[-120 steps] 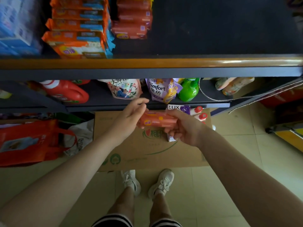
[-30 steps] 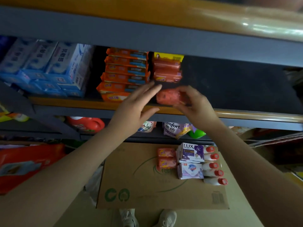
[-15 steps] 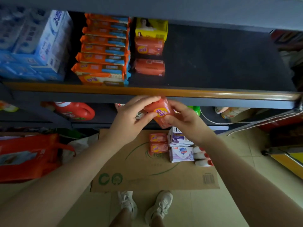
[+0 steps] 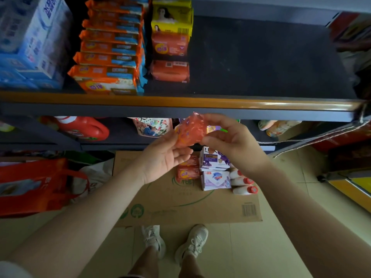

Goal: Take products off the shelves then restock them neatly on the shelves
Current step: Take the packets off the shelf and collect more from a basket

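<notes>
I hold an orange-red soap pack in both hands, just below the front edge of the upper shelf. My left hand is palm up and grips the pack's lower left side. My right hand pinches its right edge between thumb and fingers. The pack stands tilted on end. On the shelf above, two matching soap packs lie in a row in front of a yellow pack. More soap packs lie on the cardboard on the floor.
Stacked orange packs and blue tissue packs fill the shelf's left; its right part is bare dark board. Purple boxes and red-capped white bottles sit on the cardboard. A red detergent bottle lies on the lower shelf; a red bag stands left.
The pack came back from the shelf to just below its edge. Since half a second ago it has turned more on end, and my left hand has rolled palm up under it.
</notes>
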Motion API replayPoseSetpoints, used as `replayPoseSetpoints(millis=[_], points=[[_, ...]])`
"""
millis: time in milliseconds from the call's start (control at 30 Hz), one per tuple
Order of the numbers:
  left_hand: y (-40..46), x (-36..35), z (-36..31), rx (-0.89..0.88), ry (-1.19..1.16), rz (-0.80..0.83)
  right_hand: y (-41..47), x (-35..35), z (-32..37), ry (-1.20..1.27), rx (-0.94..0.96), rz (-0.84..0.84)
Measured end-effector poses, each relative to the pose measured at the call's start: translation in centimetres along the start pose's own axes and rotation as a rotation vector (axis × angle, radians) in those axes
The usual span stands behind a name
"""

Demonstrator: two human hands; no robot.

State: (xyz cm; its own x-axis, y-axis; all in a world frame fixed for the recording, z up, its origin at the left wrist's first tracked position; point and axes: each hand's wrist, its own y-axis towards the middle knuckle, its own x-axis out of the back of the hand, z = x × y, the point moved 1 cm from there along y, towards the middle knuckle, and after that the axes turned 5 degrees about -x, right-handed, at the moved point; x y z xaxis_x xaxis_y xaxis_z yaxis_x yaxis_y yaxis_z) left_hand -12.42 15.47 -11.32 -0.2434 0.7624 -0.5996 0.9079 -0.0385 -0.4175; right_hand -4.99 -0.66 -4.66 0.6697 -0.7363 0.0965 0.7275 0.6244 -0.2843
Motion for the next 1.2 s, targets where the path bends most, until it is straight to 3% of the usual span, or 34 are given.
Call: replayPoseSetpoints(millis=[300, 400, 500, 600, 767, 833, 900, 1033, 1133, 1200], points=[[-0.2, 0.0, 0.4, 0.035, 0.062, -0.042, -0.9, 1.2, -0.7, 0.005, -0.011, 0.003], [-0.6, -0.5, -0.2, 0.065, 0.059, -0.165, -0.7, 1.0, -2.0, 0.134, -0.172, 0.008], [-0.8, -0.9, -0.4, 0.258, 0.113, -0.292, -0.2, 0.3, -3.3, 0.279, -0.365, 0.000], [-1.5, -1.1, -0.3, 0.495, 0.182, -0.222, 0.4, -0.1, -4.0, 0.234, -0.562, -0.059], [-1.6, -0.3, 0.3, 0.583, 0.170, -0.219, 0.4, -0.6, -5.1, 0.144, -0.693, -0.040], [-1.4, -0.1, 0.5, 0.491, 0.147, -0.251, 0.2, -0.8, -5.4, 0.278, -0.661, 0.018], [-1.0, 0.6, 1.2, 0.258, 0.270, -0.257, 0.0, -0.9, -6.0, 0.375, -0.550, 0.054], [-1.1, 2.5, 3.0, -0.229, 0.777, -0.100, -0.2, -0.9, -9.4, -0.034, -0.187, -0.010], [-0.9, 4.2, 5.5, -0.353, 1.022, -0.008, -0.4, -1.9, -12.5, -0.333, -0.022, -0.075], [-0.4, 5.9, 7.9, -0.330, 1.167, -0.034, -0.5, -2.7, -15.3, -0.441, 0.022, -0.093]])
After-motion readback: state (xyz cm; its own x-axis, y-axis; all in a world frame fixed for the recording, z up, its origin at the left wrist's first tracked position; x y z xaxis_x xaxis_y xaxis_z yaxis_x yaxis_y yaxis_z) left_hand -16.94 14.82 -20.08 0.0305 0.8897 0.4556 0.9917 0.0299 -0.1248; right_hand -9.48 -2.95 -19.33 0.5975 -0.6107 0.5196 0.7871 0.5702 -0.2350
